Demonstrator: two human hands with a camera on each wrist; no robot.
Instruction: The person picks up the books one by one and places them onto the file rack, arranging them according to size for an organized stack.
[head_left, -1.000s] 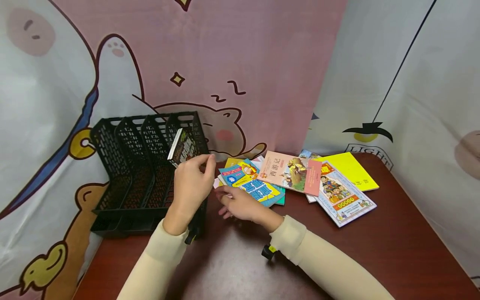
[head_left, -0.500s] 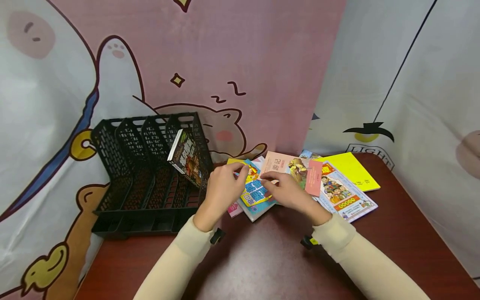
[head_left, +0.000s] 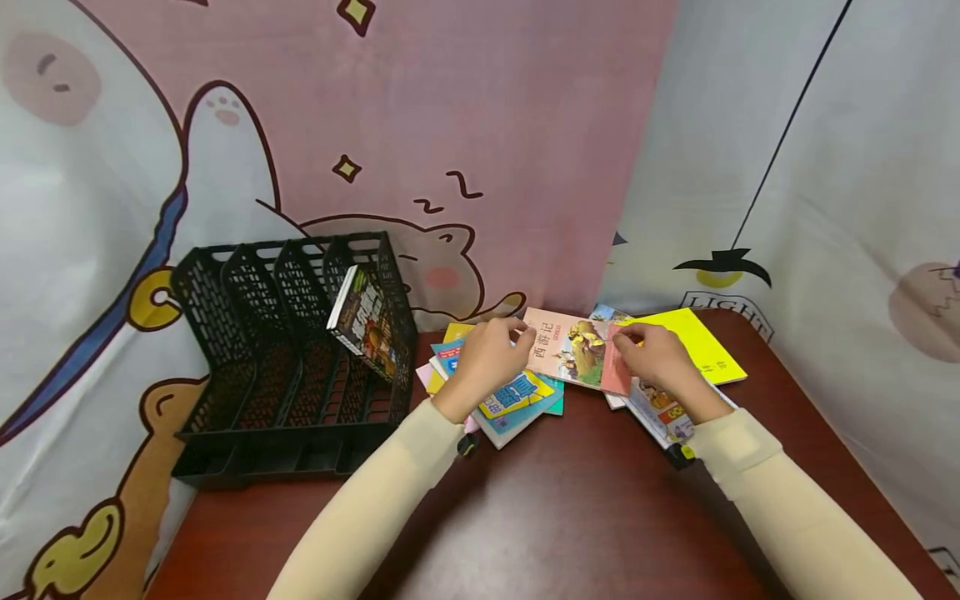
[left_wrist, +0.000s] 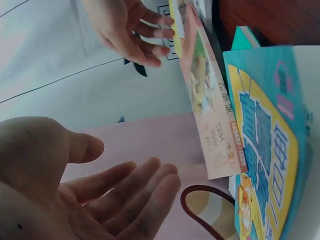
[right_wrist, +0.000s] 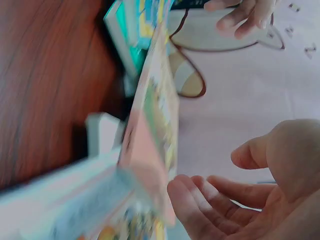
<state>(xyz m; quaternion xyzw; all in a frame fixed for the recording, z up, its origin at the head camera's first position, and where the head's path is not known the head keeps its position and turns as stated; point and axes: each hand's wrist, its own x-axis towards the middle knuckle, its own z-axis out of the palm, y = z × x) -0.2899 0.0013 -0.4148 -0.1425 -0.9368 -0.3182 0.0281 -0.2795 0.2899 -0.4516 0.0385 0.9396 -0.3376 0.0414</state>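
A pink storybook (head_left: 558,350) lies face up on top of the other books, between my two hands. At its left end is my left hand (head_left: 487,358), fingers relaxed and thumb apart; the left wrist view shows the hand holding nothing. My right hand (head_left: 660,362) is over the book's right end, with fingertips (right_wrist: 180,192) close to its edge; whether they touch cannot be told. Under my left hand lies a blue-and-yellow book (left_wrist: 265,145), and below my right hand a white-bordered book (head_left: 660,412), partly hidden.
A black file rack (head_left: 255,450) with several compartments stands on the left, a dark-covered book (head_left: 367,325) leaning in its right-hand compartment. A yellow book (head_left: 708,342) lies at the back right of the brown table (head_left: 570,517). A printed curtain (head_left: 525,150) hangs behind.
Both hands have moved right, away from the rack, the right hand farther than the left. They are now at the pink storybook's two ends. The dark-covered book stays in the rack.
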